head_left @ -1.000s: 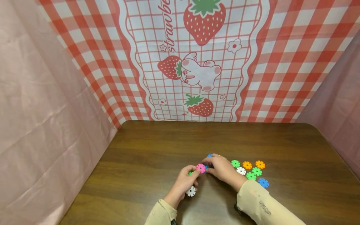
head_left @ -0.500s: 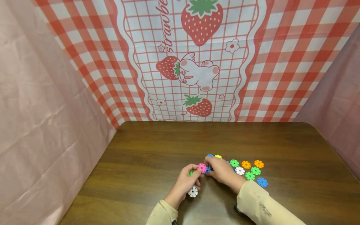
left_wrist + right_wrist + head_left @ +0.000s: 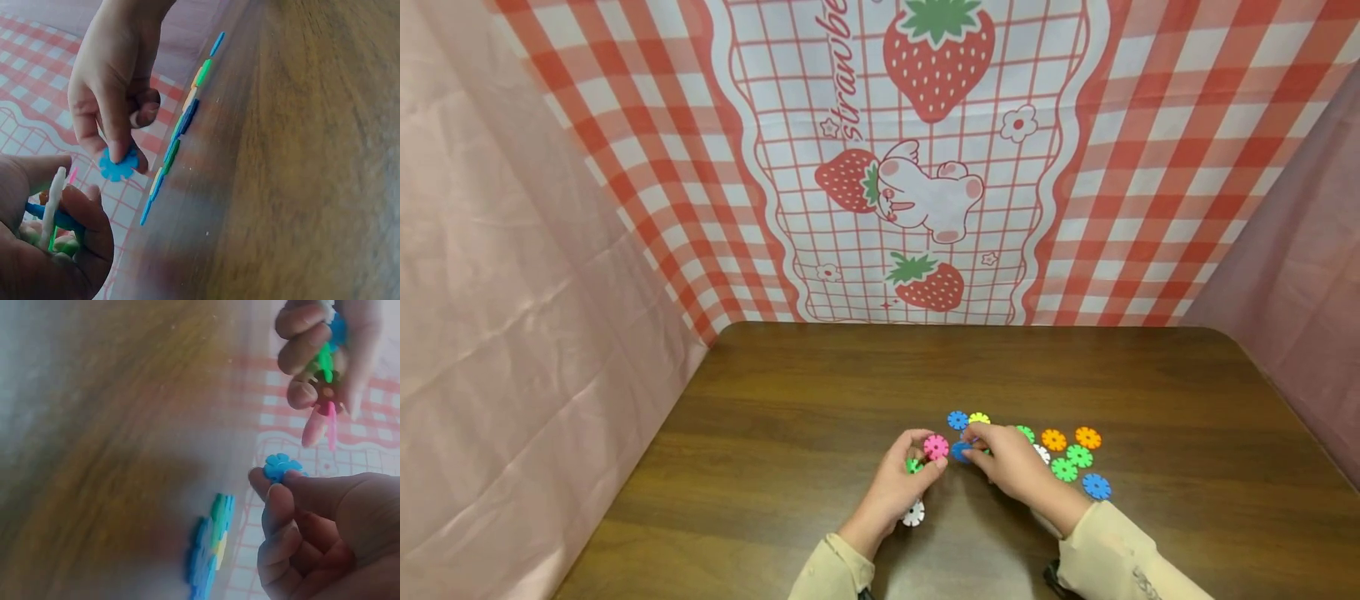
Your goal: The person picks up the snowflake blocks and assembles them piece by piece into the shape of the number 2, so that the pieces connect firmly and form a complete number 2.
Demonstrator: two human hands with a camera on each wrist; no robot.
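Note:
My left hand holds a joined chain of notched snowflake discs. At the chain's upper end is a pink disc; a green disc shows inside the hand, and a white disc sticks out below. In the left wrist view a blue piece crosses the white disc; the curled fingers hide part of the chain. My right hand pinches a single blue snowflake disc between thumb and fingertips. That disc faces the pink one, with a small gap between them.
Loose discs lie flat on the brown wooden table: a blue one and a yellow one behind the right hand, and several green, orange, white and blue ones to its right. A checked cloth hangs behind the table.
The right hand has drawn back to the right with its blue disc, so a gap now separates it from the pink disc. The left hand keeps the chain in nearly the same place.

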